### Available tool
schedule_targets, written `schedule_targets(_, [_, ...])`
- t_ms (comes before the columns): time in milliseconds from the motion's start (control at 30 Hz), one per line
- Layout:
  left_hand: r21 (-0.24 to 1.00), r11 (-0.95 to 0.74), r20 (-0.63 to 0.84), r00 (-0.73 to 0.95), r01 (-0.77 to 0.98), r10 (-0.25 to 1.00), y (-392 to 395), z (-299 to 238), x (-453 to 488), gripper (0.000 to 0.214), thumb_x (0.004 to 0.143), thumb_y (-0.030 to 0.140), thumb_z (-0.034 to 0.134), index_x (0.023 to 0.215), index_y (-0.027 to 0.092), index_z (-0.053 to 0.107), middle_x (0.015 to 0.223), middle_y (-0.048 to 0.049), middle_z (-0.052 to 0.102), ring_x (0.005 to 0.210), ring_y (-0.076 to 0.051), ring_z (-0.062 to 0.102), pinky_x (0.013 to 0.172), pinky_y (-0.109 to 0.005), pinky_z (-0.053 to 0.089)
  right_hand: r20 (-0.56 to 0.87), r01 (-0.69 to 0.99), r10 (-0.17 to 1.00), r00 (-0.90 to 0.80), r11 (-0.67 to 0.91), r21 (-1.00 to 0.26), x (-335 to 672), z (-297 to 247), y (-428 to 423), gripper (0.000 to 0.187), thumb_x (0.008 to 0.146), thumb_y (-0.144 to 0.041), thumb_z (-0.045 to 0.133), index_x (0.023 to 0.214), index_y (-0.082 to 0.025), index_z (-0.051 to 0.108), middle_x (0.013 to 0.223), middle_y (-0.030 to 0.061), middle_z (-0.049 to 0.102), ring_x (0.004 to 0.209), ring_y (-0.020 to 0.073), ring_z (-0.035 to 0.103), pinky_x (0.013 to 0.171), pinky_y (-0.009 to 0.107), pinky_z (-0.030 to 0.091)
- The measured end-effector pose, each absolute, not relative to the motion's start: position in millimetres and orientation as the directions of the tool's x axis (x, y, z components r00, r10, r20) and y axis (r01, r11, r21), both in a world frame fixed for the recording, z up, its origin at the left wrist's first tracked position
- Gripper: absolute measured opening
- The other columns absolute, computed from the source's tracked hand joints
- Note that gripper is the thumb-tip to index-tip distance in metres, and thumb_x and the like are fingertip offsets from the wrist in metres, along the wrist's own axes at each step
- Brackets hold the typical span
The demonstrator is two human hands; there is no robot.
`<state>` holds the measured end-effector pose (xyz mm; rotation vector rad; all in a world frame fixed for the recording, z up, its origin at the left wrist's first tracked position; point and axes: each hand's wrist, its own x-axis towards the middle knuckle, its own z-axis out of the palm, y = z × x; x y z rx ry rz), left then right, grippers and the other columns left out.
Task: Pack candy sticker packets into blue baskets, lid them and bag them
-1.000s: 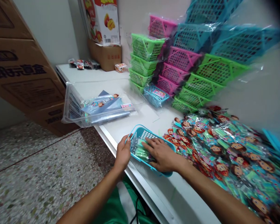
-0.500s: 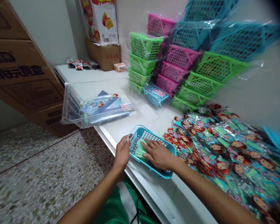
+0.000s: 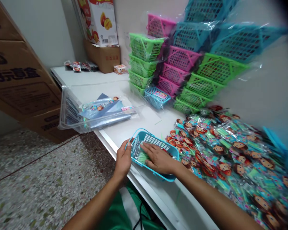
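A small blue plastic basket (image 3: 166, 176) with lattice walls rests at the table's front edge. My left hand (image 3: 124, 158) grips its left end, thumb up along the rim and handle. Inside the basket lie clear packets (image 3: 142, 157) with pale green contents. My right hand (image 3: 157, 157) reaches in from the right and lies flat on these packets, fingers stretched out. To the right spreads a large heap of similar clear packets (image 3: 213, 153) with cartoon heads and green parts.
Stacks of wrapped green baskets (image 3: 141, 65), pink baskets (image 3: 179, 59) and blue baskets (image 3: 192, 35) stand along the wall. A clear plastic tray (image 3: 62, 110) with blue bags overhangs the front edge. Cardboard boxes (image 3: 21, 92) are piled at left.
My right hand has shifted slightly left over the packets, its palm still down. My left hand stays on the basket's end. The whole view has moved slightly.
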<state>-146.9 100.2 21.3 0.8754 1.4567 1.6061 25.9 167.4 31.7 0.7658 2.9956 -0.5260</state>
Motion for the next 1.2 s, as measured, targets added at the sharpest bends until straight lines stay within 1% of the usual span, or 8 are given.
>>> schedule_targets(100, [0.994,-0.032,-0.017,-0.444,-0.102,0.896,99,21,-148,0.041,0.085,0.046,0.049,0.111,0.017,0.061,0.115,-0.0069,0.065,0.109,-0.022,0.057,0.098,-0.034,0.039,-0.092,0.473,0.472,-0.877,0.815,-0.335,25,38,166,0.056,0.092,-0.034,0.035,0.142,-0.010,0.025,0.145,0.0150,0.033,0.133,0.0207,0.028,0.109,0.037,0.024])
schedule_targets(267, [0.996,-0.010,-0.029,-0.436,-0.087,0.900,98,19,-150,0.042,0.086,0.046,0.047,0.114,0.017,0.060,0.119,-0.0079,0.062,0.112,-0.022,0.055,0.100,-0.036,0.037,-0.092,0.535,0.528,-0.844,0.823,-0.188,22,48,158,0.046,0.094,-0.041,0.032,0.134,-0.022,0.043,0.142,0.0137,0.037,0.128,0.0308,0.033,0.104,0.052,0.022])
schedule_targets(467, [0.996,-0.017,-0.023,-0.452,-0.085,0.892,99,17,-149,0.044,0.085,0.047,0.048,0.115,0.017,0.059,0.120,-0.0082,0.062,0.114,-0.023,0.054,0.099,-0.036,0.037,-0.222,0.576,0.538,-0.813,0.687,-0.443,24,39,166,0.058,0.095,-0.046,0.025,0.145,-0.016,0.020,0.147,0.0123,0.030,0.135,0.0232,0.025,0.109,0.042,0.020])
schedule_targets(533, [0.997,-0.023,-0.013,-0.460,-0.073,0.888,99,18,-148,0.044,0.085,0.047,0.048,0.115,0.017,0.060,0.118,-0.0079,0.063,0.112,-0.023,0.055,0.099,-0.036,0.037,-0.235,0.558,0.517,-0.823,0.664,-0.498,26,41,171,0.057,0.096,-0.045,0.019,0.145,-0.016,0.022,0.148,0.0106,0.031,0.135,0.0214,0.024,0.109,0.041,0.020])
schedule_targets(700, [0.999,-0.029,0.007,-0.459,-0.041,0.888,100,22,-148,0.042,0.086,0.045,0.047,0.113,0.016,0.060,0.117,-0.0080,0.064,0.110,-0.023,0.056,0.099,-0.037,0.037,-0.072,0.524,0.536,-0.841,0.772,-0.360,25,47,172,0.044,0.094,-0.037,0.033,0.130,-0.017,0.048,0.133,0.0149,0.047,0.123,0.0264,0.040,0.103,0.044,0.029])
schedule_targets(933, [0.993,-0.008,-0.049,-0.481,-0.116,0.875,99,20,-156,0.046,0.081,0.049,0.053,0.110,0.015,0.062,0.109,-0.0089,0.067,0.106,-0.025,0.058,0.097,-0.039,0.040,0.112,0.482,0.565,-0.817,0.777,-0.405,24,53,158,0.045,0.089,-0.035,0.046,0.130,-0.016,0.045,0.134,0.0136,0.046,0.120,0.0239,0.042,0.101,0.041,0.034])
schedule_targets(1067, [0.987,0.024,-0.107,-0.541,-0.159,0.834,103,14,-178,0.049,0.075,0.052,0.059,0.106,0.014,0.063,0.107,-0.0099,0.067,0.104,-0.026,0.059,0.097,-0.042,0.041,0.328,0.569,0.744,-0.582,0.661,-0.490,70,73,167,0.037,0.093,-0.037,0.038,0.124,-0.021,0.051,0.121,0.0093,0.058,0.113,0.0211,0.050,0.097,0.038,0.038])
schedule_targets(1200, [0.994,0.022,-0.080,-0.578,-0.106,0.812,111,16,-190,0.050,0.077,0.049,0.057,0.112,0.014,0.059,0.107,-0.0108,0.066,0.105,-0.026,0.059,0.099,-0.046,0.039,0.179,0.831,0.889,-0.421,0.457,-0.318,122,52,185,0.054,0.086,-0.042,0.049,0.133,-0.017,0.042,0.131,0.0136,0.050,0.121,0.0275,0.044,0.098,0.043,0.036])
